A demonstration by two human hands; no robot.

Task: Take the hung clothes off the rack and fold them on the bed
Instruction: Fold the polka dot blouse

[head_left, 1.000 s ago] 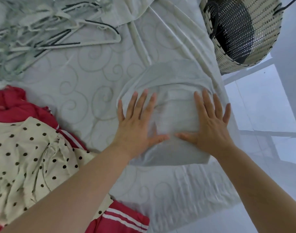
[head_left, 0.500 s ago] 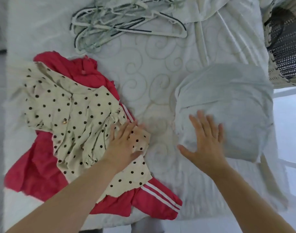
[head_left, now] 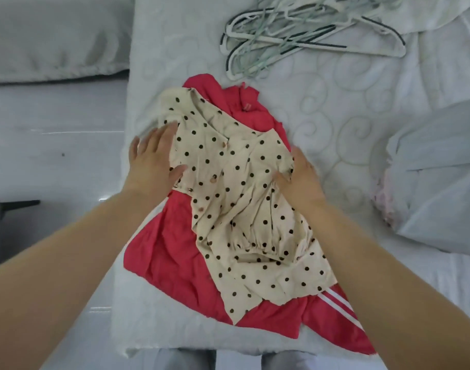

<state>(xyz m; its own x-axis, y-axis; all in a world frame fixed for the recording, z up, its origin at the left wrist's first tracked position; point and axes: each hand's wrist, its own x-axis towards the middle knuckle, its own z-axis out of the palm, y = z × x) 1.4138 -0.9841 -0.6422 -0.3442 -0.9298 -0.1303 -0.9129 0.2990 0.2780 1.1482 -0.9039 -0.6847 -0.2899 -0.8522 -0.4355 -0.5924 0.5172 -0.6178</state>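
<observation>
A cream polka-dot garment [head_left: 236,198] lies crumpled on top of a red garment with white stripes [head_left: 175,263] on the white bed [head_left: 335,108]. My left hand [head_left: 153,161] rests flat with fingers spread on the garment's left sleeve edge. My right hand [head_left: 300,174] has its fingers at the garment's right sleeve, curled into the fabric there. A folded pale grey garment [head_left: 439,182] lies at the right edge of the bed.
A pile of white and dark hangers [head_left: 295,36] lies at the far side of the bed. A grey cushion [head_left: 55,38] sits at the top left beyond the floor [head_left: 55,145]. The bed's near edge is just in front of my legs.
The view swung left from the folded grey garment to the polka-dot one. Both hands left the grey garment and now sit on the polka-dot garment's two sides.
</observation>
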